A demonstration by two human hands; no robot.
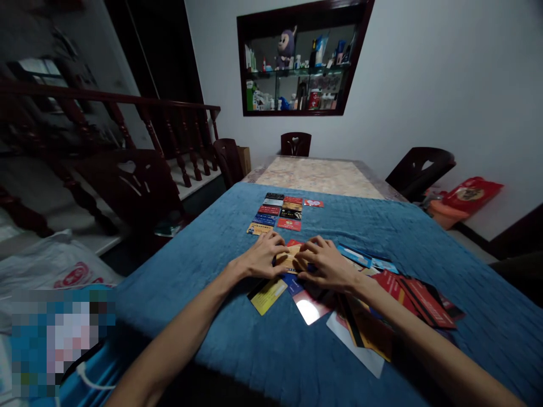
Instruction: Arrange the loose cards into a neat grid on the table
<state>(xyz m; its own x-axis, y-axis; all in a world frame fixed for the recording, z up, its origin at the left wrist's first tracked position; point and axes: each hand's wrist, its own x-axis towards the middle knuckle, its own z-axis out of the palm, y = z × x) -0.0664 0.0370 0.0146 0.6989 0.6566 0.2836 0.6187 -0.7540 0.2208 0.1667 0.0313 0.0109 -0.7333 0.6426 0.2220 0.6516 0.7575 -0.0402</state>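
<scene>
Both hands, left hand (263,255) and right hand (326,264), pinch 1 gold card (289,258) (amid scattered cards (399,294)).

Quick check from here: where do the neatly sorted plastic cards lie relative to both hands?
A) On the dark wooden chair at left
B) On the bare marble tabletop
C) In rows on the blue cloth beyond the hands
C: the sorted plastic cards lie in rows on the blue cloth, beyond the left hand and right hand.

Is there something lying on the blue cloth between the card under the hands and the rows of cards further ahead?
Nothing visible: bare blue cloth lies between the gold card and the card rows.
</scene>
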